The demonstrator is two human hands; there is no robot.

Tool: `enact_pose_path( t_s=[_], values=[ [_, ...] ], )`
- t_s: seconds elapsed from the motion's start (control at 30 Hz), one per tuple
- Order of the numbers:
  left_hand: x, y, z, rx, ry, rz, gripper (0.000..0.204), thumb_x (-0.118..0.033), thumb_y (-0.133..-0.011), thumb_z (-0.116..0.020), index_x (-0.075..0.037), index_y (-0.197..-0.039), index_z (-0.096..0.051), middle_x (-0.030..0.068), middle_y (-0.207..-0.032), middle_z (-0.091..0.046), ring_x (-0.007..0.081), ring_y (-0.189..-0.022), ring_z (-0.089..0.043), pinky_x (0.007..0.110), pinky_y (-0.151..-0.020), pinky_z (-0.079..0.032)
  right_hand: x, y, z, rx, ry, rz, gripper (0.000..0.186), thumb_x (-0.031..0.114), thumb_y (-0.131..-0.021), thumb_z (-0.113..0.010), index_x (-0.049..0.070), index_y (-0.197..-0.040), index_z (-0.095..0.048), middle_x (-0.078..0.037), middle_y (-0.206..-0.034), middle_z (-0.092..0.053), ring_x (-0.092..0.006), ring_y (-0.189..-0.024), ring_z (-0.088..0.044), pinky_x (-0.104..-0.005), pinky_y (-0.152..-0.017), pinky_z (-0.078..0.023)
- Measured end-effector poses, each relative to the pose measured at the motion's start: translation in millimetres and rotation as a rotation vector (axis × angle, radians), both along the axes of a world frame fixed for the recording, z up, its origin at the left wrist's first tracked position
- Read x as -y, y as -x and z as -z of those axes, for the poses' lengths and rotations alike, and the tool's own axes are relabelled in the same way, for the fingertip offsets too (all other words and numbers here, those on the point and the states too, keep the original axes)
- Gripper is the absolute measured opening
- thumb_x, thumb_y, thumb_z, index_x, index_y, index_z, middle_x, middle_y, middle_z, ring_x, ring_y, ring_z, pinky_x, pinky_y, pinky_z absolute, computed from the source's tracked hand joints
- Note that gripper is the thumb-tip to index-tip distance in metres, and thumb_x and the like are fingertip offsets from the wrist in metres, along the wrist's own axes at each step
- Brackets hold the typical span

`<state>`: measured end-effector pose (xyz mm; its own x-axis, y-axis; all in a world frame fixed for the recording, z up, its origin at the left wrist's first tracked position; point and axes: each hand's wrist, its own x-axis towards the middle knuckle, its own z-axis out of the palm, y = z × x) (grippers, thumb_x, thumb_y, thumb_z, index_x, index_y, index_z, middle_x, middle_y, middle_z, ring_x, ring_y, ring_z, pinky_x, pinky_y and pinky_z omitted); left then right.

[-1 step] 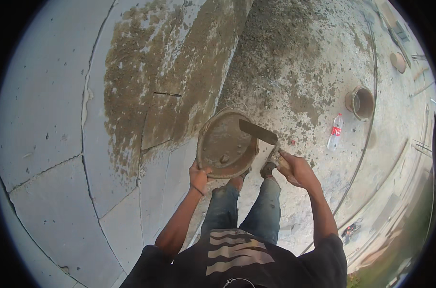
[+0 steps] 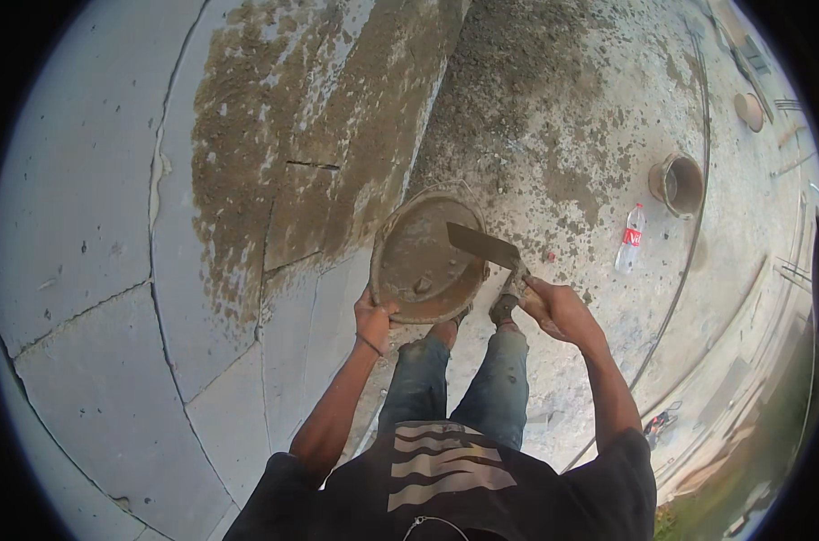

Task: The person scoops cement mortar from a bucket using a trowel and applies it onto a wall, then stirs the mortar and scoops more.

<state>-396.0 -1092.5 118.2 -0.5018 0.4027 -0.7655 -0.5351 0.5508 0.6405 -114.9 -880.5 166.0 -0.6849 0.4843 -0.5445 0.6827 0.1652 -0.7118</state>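
Note:
My left hand (image 2: 371, 323) is closed on the near left rim of a round bucket (image 2: 461, 298), its thumb over the edge. Wet grey-brown mortar (image 2: 416, 248) lies inside, with a small lump showing near the closer side. In my right hand (image 2: 562, 311) is the handle of a trowel with a flat, rectangular blade (image 2: 481, 242). That blade reaches left across the bucket's right rim, above the mortar. To the left stands a wall of large grey panels (image 2: 85, 352), partly covered by a rough patch of brown mortar (image 2: 238, 153).
A second bucket (image 2: 682, 187) sits on the floor at the right, beside a clear plastic bottle (image 2: 630, 239) with a red label. A long dark cable (image 2: 705, 135) runs past them. Mortar splatter (image 2: 517, 99) covers the floor along the wall. Another container (image 2: 749, 110) stands farther off.

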Motion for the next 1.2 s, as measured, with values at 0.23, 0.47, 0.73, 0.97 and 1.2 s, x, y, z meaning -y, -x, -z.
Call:
enact_pose_path(
  t_s=[0.23,0.47,0.73,0.97,1.2],
  values=[
    [-30.4,-5.6,-3.7,-0.145,-0.227,0.21,0.051,0.007,-0.071,-0.056,-0.001,-0.121,-0.059,0.0067,-0.092,-0.067,0.014,-0.066,-0.066,0.027,-0.051,-0.058,-17.2,44.7,41.9,-0.008,0.447,0.119,0.044,0.036,-0.092,-0.059,-0.006,-0.106,-0.062,-0.014,-0.073,-0.063,-0.0276,-0.064,-0.063,-0.0415,-0.061,-0.05],
    [-37.8,-11.1,-14.2,-0.008,-0.087,0.202,0.054,0.011,-0.072,-0.054,-0.002,-0.124,-0.059,0.0081,-0.098,-0.067,0.0186,-0.085,-0.067,0.034,-0.069,-0.062,5.5,-20.4,20.0,-0.16,0.98,0.555,0.032,0.031,-0.094,-0.065,0.005,-0.113,-0.063,-0.002,-0.068,-0.055,-0.0081,-0.045,-0.049,-0.0233,-0.039,-0.039],
    [-36.4,-40.2,-6.2,0.14,-0.124,-0.042,0.049,0.01,-0.077,-0.049,-0.006,-0.123,-0.052,0.0064,-0.087,-0.06,0.0175,-0.069,-0.062,0.033,-0.048,-0.055,22.9,-25.1,-22.6,-0.447,0.992,0.781,0.036,0.028,-0.095,-0.063,0.005,-0.122,-0.057,-0.003,-0.071,-0.056,-0.0078,-0.048,-0.05,-0.0219,-0.04,-0.04],
    [-45.4,-43.0,-3.1,0.096,-0.186,0.028,0.049,0.005,-0.078,-0.052,-0.01,-0.124,-0.055,0.0075,-0.096,-0.064,0.0188,-0.074,-0.067,0.033,-0.047,-0.059,18.0,-17.4,-34.3,-0.367,0.907,0.657,0.035,0.027,-0.095,-0.065,0.002,-0.118,-0.059,-0.003,-0.074,-0.057,-0.0075,-0.05,-0.051,-0.0215,-0.045,-0.042],
    [-58.6,-36.9,-8.0,0.064,-0.203,0.048,0.045,0.007,-0.078,-0.05,-0.008,-0.12,-0.053,0.0069,-0.086,-0.06,0.0199,-0.07,-0.064,0.041,-0.056,-0.062,19.6,-19.8,-43.7,-0.481,1.127,0.735,0.034,0.026,-0.097,-0.061,0.004,-0.123,-0.055,-0.006,-0.072,-0.056,-0.0093,-0.048,-0.051,-0.0234,-0.04,-0.041]
  ],
)
